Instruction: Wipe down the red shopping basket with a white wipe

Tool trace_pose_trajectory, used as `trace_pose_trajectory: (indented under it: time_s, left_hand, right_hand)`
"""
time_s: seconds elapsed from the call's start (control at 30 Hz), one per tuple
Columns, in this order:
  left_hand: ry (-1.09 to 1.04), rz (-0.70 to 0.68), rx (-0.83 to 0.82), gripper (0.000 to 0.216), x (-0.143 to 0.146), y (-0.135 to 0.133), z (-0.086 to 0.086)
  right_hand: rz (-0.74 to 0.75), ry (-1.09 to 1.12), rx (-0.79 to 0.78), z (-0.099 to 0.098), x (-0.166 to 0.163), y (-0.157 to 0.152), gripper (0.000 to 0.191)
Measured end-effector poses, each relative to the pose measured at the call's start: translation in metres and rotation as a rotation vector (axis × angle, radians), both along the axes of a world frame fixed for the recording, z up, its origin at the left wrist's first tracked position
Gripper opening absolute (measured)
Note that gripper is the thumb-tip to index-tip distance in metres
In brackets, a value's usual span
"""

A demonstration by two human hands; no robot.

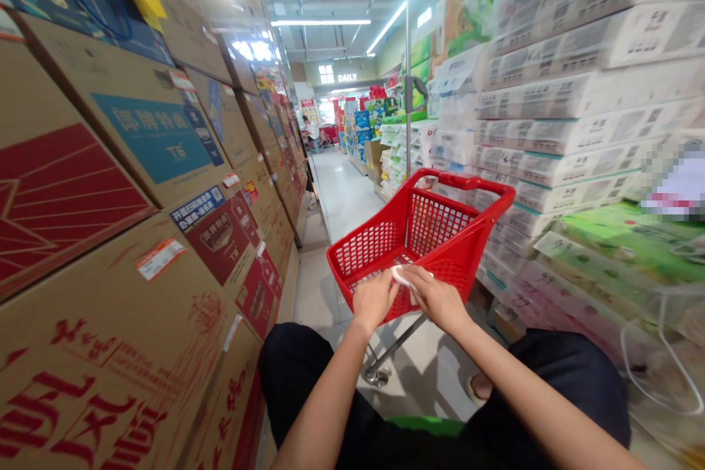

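Observation:
A red plastic shopping cart (435, 253) with perforated basket walls stands directly in front of me, turned at an angle. At its near rim, my left hand (377, 299) and my right hand (439, 299) are close together with fingers bent. Between them is a small folded white cloth or tissue (405, 278), pinched under the right fingers and meeting the left fingertips. The fingers partly cover it, so its full shape is hidden. The cart's metal leg and caster (377, 376) show below my hands. Inside the basket I see only the slatted floor.
Cardboard cartons (214, 294) are stacked close on the left. White paper packs (551, 132) rise on the right above green packs (628, 235). A metal pole (408, 73) stands behind the cart. The tiled aisle (344, 183) runs ahead, with a person (313, 134) far off.

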State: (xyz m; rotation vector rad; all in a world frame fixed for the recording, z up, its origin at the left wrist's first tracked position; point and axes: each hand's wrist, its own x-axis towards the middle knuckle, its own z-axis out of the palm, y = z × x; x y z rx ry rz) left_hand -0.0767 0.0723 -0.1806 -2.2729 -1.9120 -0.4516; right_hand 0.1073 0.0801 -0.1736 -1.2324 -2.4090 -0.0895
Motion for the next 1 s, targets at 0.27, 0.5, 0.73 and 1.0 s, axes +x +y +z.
trace_pose_trajectory:
  time_s: [0.27,0.5,0.73,1.0]
  left_hand:
    - [0.024,0.02,0.072,0.035,-0.02,0.004,0.0]
    - [0.006,0.044,0.102,0.036,-0.025,0.004,0.001]
    - [-0.026,0.007,0.068,0.037,-0.031,0.005,0.003]
    - [-0.018,0.012,0.073,0.031,-0.023,0.01,0.0]
  right_hand:
    - [-0.126,0.025,0.075,0.002,0.022,0.023,0.058]
    - [-0.086,-0.017,0.059,-0.002,0.005,0.012,0.065]
    - [-0.121,0.017,0.1,0.004,0.027,0.025,0.063]
    - [-0.077,0.002,0.025,-0.008,-0.022,0.003,0.072]
